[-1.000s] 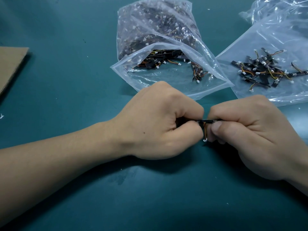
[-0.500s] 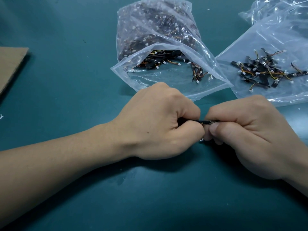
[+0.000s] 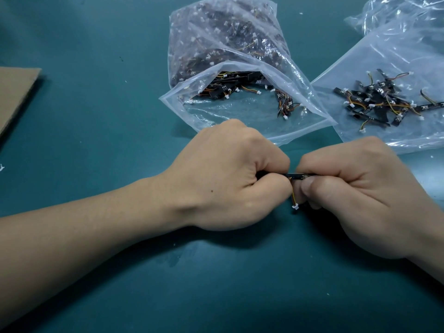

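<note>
Both hands meet just right of the middle of the green counter point(image 3: 96, 272). The left hand point(image 3: 225, 179) comes in from 8 o'clock and the right hand point(image 3: 360, 195) from 4 o'clock. Between them they hold one thin black strip point(image 3: 297, 176), which lies level along the 9-to-3 line. The left fingers point(image 3: 271, 162) are curled tight and pinch its left end against the thumb. The right fingers point(image 3: 336, 159) are curled the same way, with the thumb pressed under its right end. Only a short middle piece of the strip shows. A yellow-orange wire point(image 3: 293, 195) hangs from it toward 6 o'clock and ends in a white plug point(image 3: 295, 207); whether the plug touches the counter I cannot tell.

At 12 o'clock from the hands lies an open clear bag point(image 3: 240, 121) full of like strips, its mouth toward the hands. At 2 o'clock a flat bag point(image 3: 396, 56) carries a loose pile point(image 3: 384, 104) of them. A cardboard sheet point(image 3: 16, 92) lies at 9 o'clock, well apart.
</note>
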